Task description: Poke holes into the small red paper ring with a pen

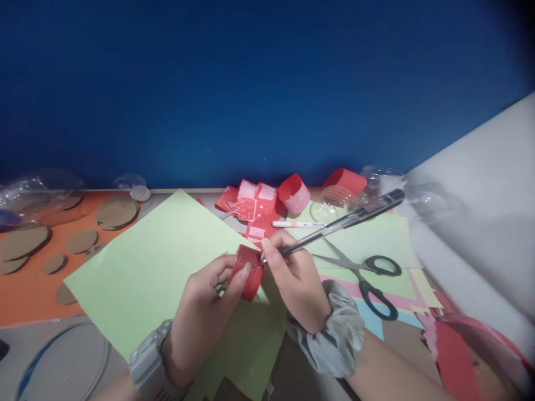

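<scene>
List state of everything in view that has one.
Red ring: curled, tilted, in left grip
Pen: in right grip, tip at ring, contact unclear
Scissors: open, lying down
Marker: lying down, cap unclear
Light green sheet: unfolded, spread out
Cardboard discs: lying on orange sheet
Red-and-pink paper band: curled into a loop
Scrunchie: worn, bunched

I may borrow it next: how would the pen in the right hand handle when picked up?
The pen is probably stiff, looking straight though the right hand grips it near one end. Its slim, partly clear barrel looks light and may roll.
</scene>
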Action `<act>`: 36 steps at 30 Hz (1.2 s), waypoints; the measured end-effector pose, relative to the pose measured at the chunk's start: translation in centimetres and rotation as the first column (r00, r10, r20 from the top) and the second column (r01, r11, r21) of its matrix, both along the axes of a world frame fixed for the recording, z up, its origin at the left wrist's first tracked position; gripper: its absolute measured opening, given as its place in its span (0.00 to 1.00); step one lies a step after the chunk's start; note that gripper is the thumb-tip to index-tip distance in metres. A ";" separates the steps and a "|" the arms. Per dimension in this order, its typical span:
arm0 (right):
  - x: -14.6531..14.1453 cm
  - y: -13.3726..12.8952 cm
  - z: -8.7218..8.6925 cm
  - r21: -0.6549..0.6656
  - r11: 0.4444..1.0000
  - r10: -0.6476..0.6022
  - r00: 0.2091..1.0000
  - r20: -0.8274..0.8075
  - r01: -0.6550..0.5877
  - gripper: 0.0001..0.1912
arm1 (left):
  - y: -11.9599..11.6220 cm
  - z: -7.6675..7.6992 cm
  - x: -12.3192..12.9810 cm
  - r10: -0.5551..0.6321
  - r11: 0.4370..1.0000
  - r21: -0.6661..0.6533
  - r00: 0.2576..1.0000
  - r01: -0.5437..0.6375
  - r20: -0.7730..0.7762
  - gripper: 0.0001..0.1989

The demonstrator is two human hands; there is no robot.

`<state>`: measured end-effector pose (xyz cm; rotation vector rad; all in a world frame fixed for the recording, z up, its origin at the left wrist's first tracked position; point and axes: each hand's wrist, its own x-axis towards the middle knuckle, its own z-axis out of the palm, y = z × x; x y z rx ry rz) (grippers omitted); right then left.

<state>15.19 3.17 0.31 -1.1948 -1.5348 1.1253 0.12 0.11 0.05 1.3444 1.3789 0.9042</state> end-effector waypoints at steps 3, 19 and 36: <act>0.0 0.0 0.1 0.010 1.000 0.004 1.000 -0.003 -0.004 0.16 | 0.0 0.0 0.0 0.007 1.000 -0.009 1.000 -0.007 0.023 0.14; -0.1 0.0 0.0 0.027 1.000 0.002 1.000 0.013 -0.002 0.17 | 0.0 0.0 0.0 0.000 1.000 0.013 1.000 0.000 0.008 0.15; -0.1 -0.1 0.1 0.067 0.998 0.009 1.000 0.028 -0.010 0.16 | -0.2 0.2 0.1 0.009 1.000 -0.008 0.999 -0.009 0.050 0.13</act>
